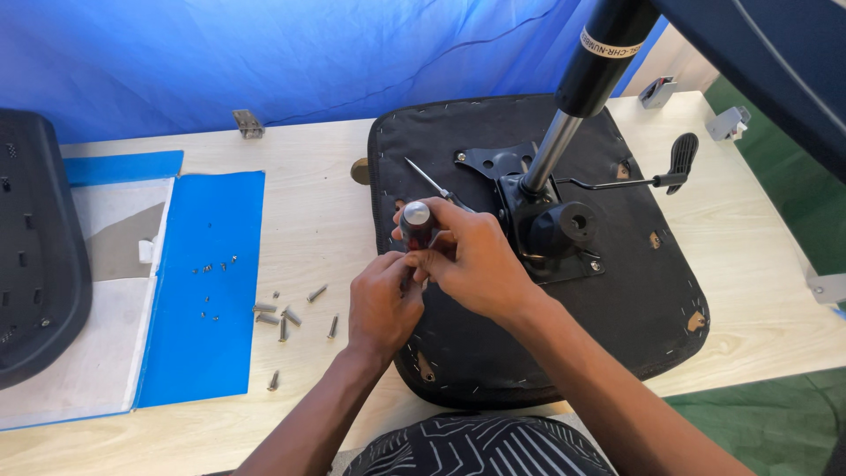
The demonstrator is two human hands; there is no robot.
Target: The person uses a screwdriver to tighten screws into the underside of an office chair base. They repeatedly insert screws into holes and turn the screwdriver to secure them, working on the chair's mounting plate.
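Black upside-down office chair seat (pixel 458 353), fabric stapled round its rim, lies on the light wooden worktop (pixel 317 203) toward the right-front edge. Bolted at its centre: black metal tilt mechanism w/ chrome gas cylinder (pixel 551 150) rising up. Right hand (pixel 467 256) clamped on a dark-red screwdriver w/ silver cap (pixel 416 220). Left hand (pixel 383 304) pinched shut just below, touching the right; what it grips can't tell. Loose silver screws (pixel 286 319) near front-left, beside a blue sheet (pixel 207 353).
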